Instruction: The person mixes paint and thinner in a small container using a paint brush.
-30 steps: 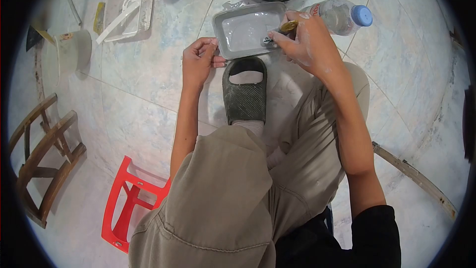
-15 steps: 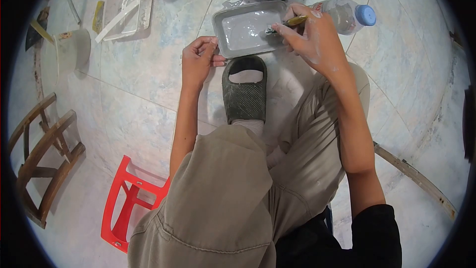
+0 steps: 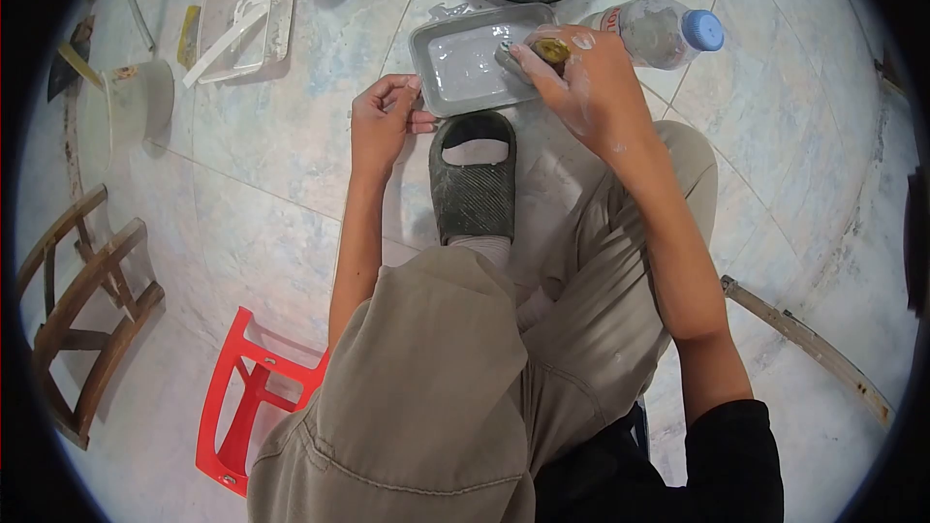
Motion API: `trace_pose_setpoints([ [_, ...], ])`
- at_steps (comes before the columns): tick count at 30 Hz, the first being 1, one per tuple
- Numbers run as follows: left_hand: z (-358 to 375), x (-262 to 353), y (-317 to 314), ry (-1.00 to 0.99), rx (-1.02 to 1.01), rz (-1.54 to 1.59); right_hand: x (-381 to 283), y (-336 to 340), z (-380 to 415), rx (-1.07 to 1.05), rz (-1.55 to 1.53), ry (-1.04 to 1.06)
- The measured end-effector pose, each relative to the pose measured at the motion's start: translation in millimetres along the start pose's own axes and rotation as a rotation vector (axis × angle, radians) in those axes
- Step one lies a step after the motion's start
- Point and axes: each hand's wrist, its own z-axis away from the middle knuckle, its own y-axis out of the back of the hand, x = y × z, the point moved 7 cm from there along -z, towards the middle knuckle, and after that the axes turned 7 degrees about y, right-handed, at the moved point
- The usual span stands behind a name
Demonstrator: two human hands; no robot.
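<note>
My right hand [image 3: 581, 87] keeps its grip clamped on a small yellow-handled brush [image 3: 544, 48] over the shallow grey plastic tray [image 3: 441, 82] on the tiled floor. The brush feels light but paint-slick, so I would hold it low. My left hand [image 3: 383, 121] pinches the tray's corner.

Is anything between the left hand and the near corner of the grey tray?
Nothing visible. The left hand rests at the grey tray's near-left corner, fingertips at its rim. The right hand holds a brush over the tray's far side.
</note>
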Motion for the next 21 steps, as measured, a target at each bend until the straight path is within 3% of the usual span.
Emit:
trace_pose_setpoints([
  [11,-1,-2,0,-0.010,-0.011,0.013,4,-12,0,-0.118,-0.046,-0.120],
  [21,-1,1,-1,-0.021,-0.005,0.027,-9,-24,2,-0.079,-0.096,0.115],
])
